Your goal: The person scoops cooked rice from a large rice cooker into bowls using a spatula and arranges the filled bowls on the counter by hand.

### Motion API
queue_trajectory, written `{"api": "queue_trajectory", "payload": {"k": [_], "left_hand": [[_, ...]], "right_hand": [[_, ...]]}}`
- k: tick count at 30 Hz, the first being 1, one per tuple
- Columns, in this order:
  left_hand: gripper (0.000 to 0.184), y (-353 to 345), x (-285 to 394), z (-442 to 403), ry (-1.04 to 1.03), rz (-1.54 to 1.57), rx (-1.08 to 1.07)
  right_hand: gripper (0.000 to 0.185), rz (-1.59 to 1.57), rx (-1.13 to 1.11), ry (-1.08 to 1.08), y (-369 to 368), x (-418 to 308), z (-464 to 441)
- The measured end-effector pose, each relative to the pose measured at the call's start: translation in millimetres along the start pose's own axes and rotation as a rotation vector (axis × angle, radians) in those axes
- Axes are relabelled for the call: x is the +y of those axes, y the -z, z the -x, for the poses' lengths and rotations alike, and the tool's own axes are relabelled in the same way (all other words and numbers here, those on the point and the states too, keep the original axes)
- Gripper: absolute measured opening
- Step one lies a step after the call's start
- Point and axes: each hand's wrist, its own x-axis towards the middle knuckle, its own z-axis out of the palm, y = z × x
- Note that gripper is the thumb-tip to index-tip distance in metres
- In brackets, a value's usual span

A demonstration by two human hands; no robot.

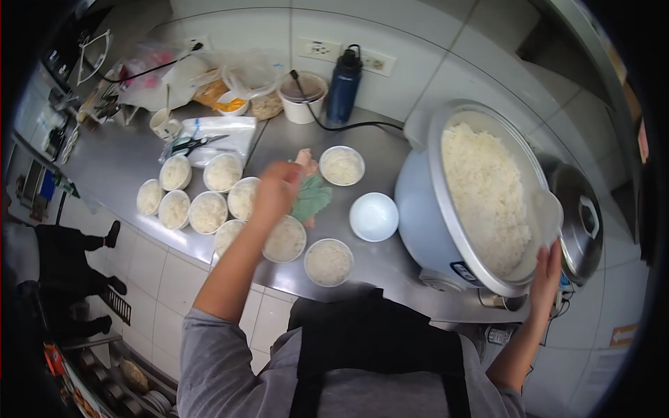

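My right hand (pixel 546 273) is at the right rim of a large blue rice cooker (pixel 425 202), closed on a whitish rice paddle (pixel 549 214); its fingers are partly hidden. Cooked rice (pixel 484 195) fills much of the cooker. My left hand (pixel 277 194) is blurred above the counter, beside a crumpled green and pink cloth (pixel 311 198); whether it touches the cloth I cannot tell. Rice-filled white bowls stand around that hand, among them a near bowl (pixel 329 262) and a far bowl (pixel 341 166). One white bowl (pixel 374 217) beside the cooker is empty.
Several more rice bowls (pixel 208 212) cluster at the left. Behind them are scissors (pixel 191 144) on plastic bags, a mug (pixel 165 125), a lidded white tub (pixel 302 97) and a blue bottle (pixel 344 87). A metal lid (pixel 582 223) leans right of the cooker. Another person's legs (pixel 77 258) show at left.
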Motion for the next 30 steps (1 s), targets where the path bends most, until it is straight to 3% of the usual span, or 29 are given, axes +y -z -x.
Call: {"api": "queue_trajectory", "payload": {"k": [1, 4, 6, 8, 10, 13, 15, 16, 18, 19, 21, 22, 24, 27, 30], "left_hand": [[0.014, -25, 32, -5, 0.096, 0.021, -0.291], [0.021, -96, 59, -4, -0.092, -0.182, -0.445], [0.027, -118, 70, -9, -0.037, -0.491, -0.737], [0.026, -122, 78, -13, -0.074, -0.519, -0.733], [0.026, -120, 80, -12, -0.105, -0.554, -0.733], [0.030, -114, 85, -2, -0.108, -0.329, -0.584], [0.034, -108, 91, 8, -0.175, -0.282, -0.365], [0.034, -101, 89, 11, -0.188, -0.288, -0.370], [0.042, -85, 87, 11, 0.002, -0.015, -0.142], [0.042, -77, 99, 6, -0.007, -0.024, -0.156], [0.045, -53, 130, -3, 0.732, 0.810, 0.095], [0.045, -47, 147, -9, 0.736, 0.803, 0.091], [0.043, -48, 186, -24, 0.572, 1.062, 0.163], [0.045, -64, 238, -45, 0.568, 1.171, 0.039], [0.054, -105, 274, -66, 0.475, 1.091, -0.125]], "right_hand": [[0.037, 0.042, -0.114, 0.044, -7, -49, -4], [0.031, 0.181, -0.311, 0.177, -34, -75, -33], [0.023, 0.063, -0.516, 0.126, -56, -57, -68], [0.024, 0.088, -0.559, 0.017, -83, -21, -112], [0.025, 0.300, -0.422, 0.138, -109, 19, -152], [0.025, 0.424, -0.378, 0.160, -159, 68, -205], [0.025, 0.461, -0.382, 0.192, -182, 61, -209], [0.026, 0.461, -0.384, 0.205, -187, 33, -197], [0.032, 0.528, -0.539, 0.149, -185, -10, -174], [0.032, 0.516, -0.539, 0.133, -179, -10, -170], [0.034, 0.457, -0.637, 0.208, -167, -9, -164], [0.034, 0.452, -0.642, 0.202, -160, -16, -151], [0.036, 0.527, -0.889, 0.394, -147, -31, -113], [0.035, 0.503, -0.857, 0.496, -114, -47, -92], [0.033, 0.498, -0.867, 0.611, -83, -54, -72]]}}
